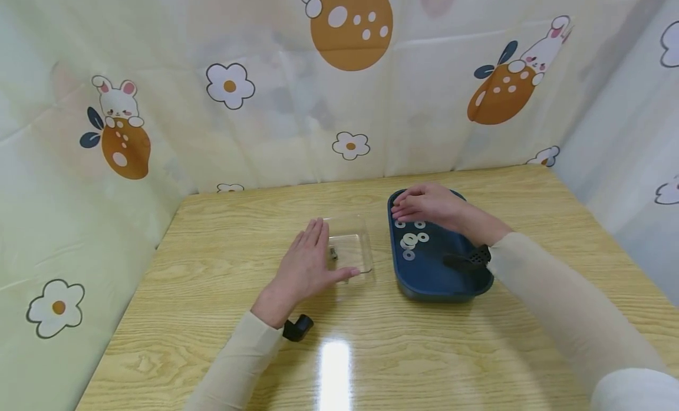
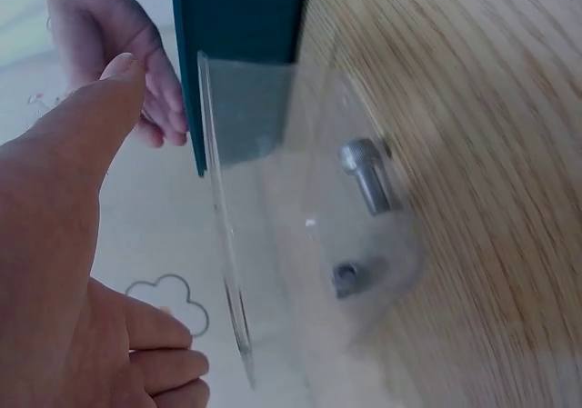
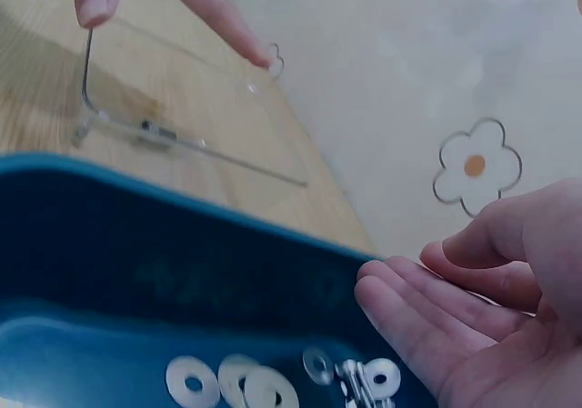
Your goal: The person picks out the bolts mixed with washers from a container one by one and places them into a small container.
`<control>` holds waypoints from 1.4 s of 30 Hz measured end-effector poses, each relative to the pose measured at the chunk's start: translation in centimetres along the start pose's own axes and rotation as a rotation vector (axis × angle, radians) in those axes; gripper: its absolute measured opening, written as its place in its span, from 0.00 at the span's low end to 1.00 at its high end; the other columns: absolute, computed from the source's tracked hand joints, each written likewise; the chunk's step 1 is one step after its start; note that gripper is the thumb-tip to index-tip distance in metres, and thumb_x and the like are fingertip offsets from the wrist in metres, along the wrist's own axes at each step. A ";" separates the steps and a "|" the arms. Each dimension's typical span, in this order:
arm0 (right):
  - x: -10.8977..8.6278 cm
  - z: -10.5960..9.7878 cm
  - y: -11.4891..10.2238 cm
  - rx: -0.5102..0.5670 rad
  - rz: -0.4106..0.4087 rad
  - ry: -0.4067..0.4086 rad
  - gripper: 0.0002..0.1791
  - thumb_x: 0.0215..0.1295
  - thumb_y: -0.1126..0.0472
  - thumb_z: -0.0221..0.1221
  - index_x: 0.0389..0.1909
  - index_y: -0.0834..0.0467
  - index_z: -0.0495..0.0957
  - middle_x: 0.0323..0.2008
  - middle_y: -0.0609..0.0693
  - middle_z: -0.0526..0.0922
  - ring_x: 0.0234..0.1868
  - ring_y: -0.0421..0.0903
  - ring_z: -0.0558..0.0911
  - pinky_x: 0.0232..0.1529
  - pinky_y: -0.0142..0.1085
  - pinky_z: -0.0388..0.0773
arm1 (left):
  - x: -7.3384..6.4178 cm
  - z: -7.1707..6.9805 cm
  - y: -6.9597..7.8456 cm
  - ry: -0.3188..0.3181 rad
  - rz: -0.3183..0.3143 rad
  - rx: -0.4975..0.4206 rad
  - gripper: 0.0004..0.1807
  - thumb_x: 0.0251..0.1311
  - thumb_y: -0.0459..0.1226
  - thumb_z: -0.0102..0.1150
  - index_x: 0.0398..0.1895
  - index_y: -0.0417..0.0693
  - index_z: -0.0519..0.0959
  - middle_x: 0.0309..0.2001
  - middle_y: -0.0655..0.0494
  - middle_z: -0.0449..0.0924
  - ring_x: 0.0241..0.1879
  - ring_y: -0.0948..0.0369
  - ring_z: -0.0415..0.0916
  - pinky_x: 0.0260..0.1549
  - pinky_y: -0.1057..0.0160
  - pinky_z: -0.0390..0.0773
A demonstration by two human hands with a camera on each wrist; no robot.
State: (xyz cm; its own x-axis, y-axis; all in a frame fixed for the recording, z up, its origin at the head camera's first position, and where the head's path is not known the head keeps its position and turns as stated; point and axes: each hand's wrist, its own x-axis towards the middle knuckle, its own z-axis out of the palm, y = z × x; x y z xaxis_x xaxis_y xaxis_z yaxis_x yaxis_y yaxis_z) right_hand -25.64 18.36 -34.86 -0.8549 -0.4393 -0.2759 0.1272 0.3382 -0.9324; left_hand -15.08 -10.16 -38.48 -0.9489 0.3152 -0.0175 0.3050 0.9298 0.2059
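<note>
My left hand (image 1: 305,263) spreads over the left side of a clear plastic box (image 1: 366,252), thumb and fingers apart along its rim. Whether it presses on the rim, I cannot tell. Inside the box, the left wrist view shows a socket-head bolt (image 2: 371,181) lying on its side and a second metal bolt (image 2: 346,279). My right hand (image 1: 432,206) hovers at the far left rim of a dark blue bin (image 1: 440,287), fingers loosely extended, nothing visible between them. Below it lie several flat washers (image 3: 271,390) and a cluster of small metal screws (image 3: 357,383).
Both containers stand on a wood-grain table (image 1: 223,269), the box left of the bin. A patterned curtain (image 1: 286,116) hangs behind and beside the table. A black wrist-worn device (image 1: 298,327) sits at my left wrist, another (image 1: 469,259) at my right.
</note>
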 end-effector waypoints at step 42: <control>-2.0 -3.9 2.1 -0.576 0.083 0.282 0.20 0.71 0.65 0.47 0.52 0.76 0.77 0.43 0.69 0.83 0.41 0.58 0.84 0.47 0.47 0.83 | 2.4 1.0 8.0 -0.072 0.184 0.017 0.65 0.50 0.78 0.48 0.80 0.45 0.44 0.81 0.51 0.42 0.80 0.55 0.38 0.78 0.56 0.47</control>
State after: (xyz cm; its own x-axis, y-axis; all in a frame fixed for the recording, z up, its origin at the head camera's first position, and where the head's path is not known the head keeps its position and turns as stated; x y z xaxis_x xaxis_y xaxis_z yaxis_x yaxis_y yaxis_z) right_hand -25.59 23.16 -35.33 -0.9631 -0.1838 -0.1965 -0.0252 0.7887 -0.6143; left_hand -14.86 -1.75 -37.83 -0.8688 0.4925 -0.0515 0.4748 0.8580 0.1959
